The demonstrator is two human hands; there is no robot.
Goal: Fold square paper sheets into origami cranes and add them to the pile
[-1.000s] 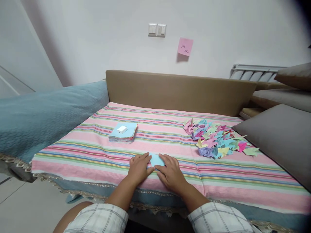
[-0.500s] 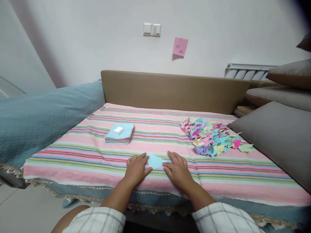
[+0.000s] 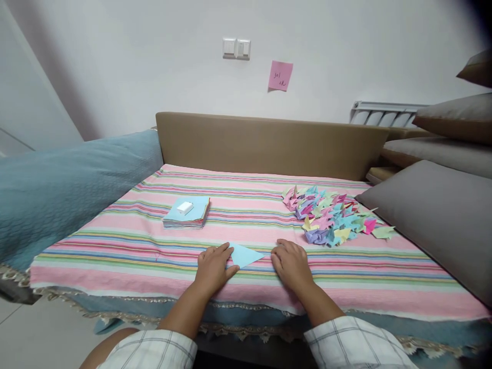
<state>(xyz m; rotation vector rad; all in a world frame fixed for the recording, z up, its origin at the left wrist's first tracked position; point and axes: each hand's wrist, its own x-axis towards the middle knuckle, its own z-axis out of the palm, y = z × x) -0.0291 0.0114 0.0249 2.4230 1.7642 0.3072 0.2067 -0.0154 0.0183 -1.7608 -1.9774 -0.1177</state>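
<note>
A light blue sheet of folded origami paper (image 3: 246, 255) lies flat on the striped cloth, its narrow point to the right. My left hand (image 3: 213, 266) grips its left end, fingertips at the upper edge and thumb at the lower one, and hides that end. Just right of the point rests my right hand (image 3: 292, 264), open, fingers loosely bent and apart from the paper. Beyond my left hand is a stack of square paper sheets (image 3: 186, 218), blue on top, with a small white block (image 3: 185, 207) on it. Many colourful folded paper cranes (image 3: 334, 218) lie in a heap at the right.
A pink striped cloth (image 3: 238, 184) covers the seat, which has a brown backrest (image 3: 269, 146). Grey cushions (image 3: 434, 215) are piled on the right. A blue-covered armrest (image 3: 77, 174) borders the left. On the wall are switches (image 3: 236, 48) and a pink note (image 3: 280, 76).
My right hand has moved a little to the right, off the paper's point, which now shows fully. My left hand stays on the left end. The view has shifted slightly.
</note>
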